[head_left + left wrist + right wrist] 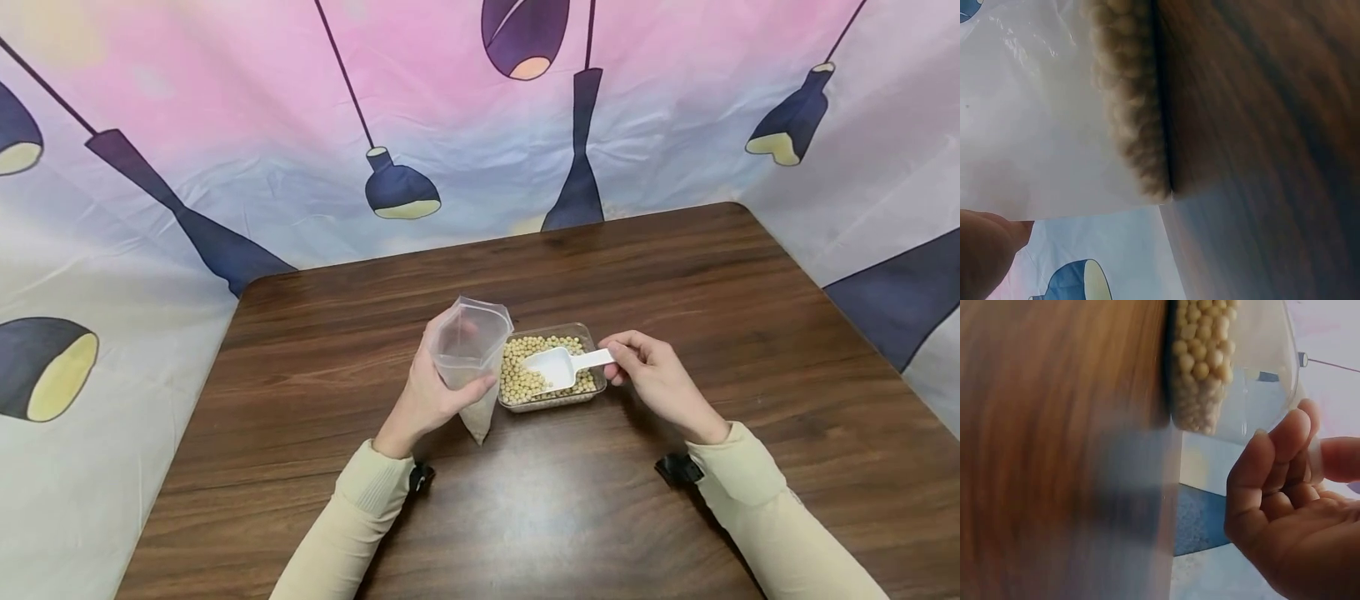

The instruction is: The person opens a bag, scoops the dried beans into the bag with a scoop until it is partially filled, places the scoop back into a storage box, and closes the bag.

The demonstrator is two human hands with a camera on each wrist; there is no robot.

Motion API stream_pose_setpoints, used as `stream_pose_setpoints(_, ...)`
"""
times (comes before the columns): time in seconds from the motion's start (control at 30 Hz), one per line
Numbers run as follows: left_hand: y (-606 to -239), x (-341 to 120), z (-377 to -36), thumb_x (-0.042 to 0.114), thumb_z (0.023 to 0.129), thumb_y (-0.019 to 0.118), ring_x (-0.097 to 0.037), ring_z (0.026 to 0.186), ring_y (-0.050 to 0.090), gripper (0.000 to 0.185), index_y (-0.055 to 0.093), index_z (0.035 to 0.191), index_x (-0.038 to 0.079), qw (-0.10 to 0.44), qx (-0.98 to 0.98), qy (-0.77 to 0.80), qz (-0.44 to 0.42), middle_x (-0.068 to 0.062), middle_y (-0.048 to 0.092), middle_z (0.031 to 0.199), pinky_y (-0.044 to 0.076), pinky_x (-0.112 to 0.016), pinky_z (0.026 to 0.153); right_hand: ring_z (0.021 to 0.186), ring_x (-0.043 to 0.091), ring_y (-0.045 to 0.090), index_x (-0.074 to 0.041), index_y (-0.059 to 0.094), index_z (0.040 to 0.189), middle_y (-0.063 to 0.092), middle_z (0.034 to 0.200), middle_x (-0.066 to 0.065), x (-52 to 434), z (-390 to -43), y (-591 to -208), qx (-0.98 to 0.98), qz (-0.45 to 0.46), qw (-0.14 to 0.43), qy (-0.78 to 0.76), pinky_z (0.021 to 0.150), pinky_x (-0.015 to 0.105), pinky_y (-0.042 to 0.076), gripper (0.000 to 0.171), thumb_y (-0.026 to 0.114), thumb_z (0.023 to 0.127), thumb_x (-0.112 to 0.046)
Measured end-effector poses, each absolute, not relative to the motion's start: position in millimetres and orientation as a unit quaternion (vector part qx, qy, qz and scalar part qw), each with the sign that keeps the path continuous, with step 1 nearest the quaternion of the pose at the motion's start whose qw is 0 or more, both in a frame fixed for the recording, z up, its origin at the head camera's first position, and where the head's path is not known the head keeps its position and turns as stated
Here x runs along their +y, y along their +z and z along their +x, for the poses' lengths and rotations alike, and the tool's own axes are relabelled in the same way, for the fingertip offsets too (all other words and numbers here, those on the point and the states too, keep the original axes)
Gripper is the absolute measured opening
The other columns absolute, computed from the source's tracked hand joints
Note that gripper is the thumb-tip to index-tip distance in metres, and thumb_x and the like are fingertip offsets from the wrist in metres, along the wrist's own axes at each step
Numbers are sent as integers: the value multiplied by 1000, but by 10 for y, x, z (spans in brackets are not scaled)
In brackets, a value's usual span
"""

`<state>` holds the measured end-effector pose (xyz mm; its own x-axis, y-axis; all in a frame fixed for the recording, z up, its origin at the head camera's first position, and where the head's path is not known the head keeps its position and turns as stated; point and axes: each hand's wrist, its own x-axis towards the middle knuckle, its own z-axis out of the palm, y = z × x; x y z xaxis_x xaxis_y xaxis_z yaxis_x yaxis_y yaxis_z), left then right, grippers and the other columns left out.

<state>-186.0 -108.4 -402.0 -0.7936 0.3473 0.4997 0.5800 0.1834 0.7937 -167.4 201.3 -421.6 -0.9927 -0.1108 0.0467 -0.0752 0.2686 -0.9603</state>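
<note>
The left hand has its fingers curled round a clear plastic bag, holding it upright with its mouth open and its lower tip on the bench. Just right of those fingers stands a clear tray of pale beans. The right hand pinches the handle of a white scoop, whose bowl lies over the beans, left of its fingers

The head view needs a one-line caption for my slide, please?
Left hand holds an open bag; right hand dips a scoop into beans.
</note>
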Motion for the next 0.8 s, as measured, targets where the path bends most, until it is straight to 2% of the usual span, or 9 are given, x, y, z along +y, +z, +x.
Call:
stream_pose_setpoints(0.1,-3882,-1056,-1768,-6,68,79,-43,111,50,91,31,145,-3,109,-760,-564,-304,-28,53,119,42,-57,89,69,12,57,8,59,114,60,78,12,1993,-1676,-4232,793,-62,27,-605,63,28,52,28,50,103,-16)
stream_pose_setpoints(0.17,-3813,-1042,-1704,-6,68,79,-45,112,49,92,30,145,-6,107,-767,-561,-293,-29,52,121,42,-57,90,68,12,57,9,57,115,59,77,12,1992,-1674,-4242,789,-61,37,-611,63,27,51,28,49,103,-15)
stream_pose_setpoints(0.3,-3779,-1038,-1609,-2,68,82,-40,117,48,96,27,148,-1,93,-786,-557,-252,-24,48,130,40,-48,96,68,10,56,13,54,118,58,77,10,2005,-1670,-4269,759,-44,63,-647,63,26,51,31,47,103,-14)
stream_pose_setpoints(0.43,-3814,-1033,-1554,-1,68,84,-38,119,47,98,28,149,3,99,-788,-566,-223,-22,47,133,35,-49,100,67,9,55,16,49,121,56,77,6,2048,-1676,-4295,723,-21,79,-686,63,23,49,34,44,104,-14)
stream_pose_setpoints(0.57,-3866,-1029,-1519,-3,68,84,-38,120,46,97,28,148,3,121,-779,-579,-208,-23,49,132,33,-51,101,68,10,54,14,48,122,55,78,4,2105,-1670,-4318,697,-7,94,-711,64,23,48,34,40,105,-14)
stream_pose_setpoints(0.8,-3911,-995,-1486,-4,69,83,-39,120,45,95,29,147,1,126,-770,-594,-196,-24,47,135,33,-47,100,71,10,53,10,44,123,55,79,1,2185,-1689,-4343,631,-3,112,-768,68,23,48,32,39,106,-17)
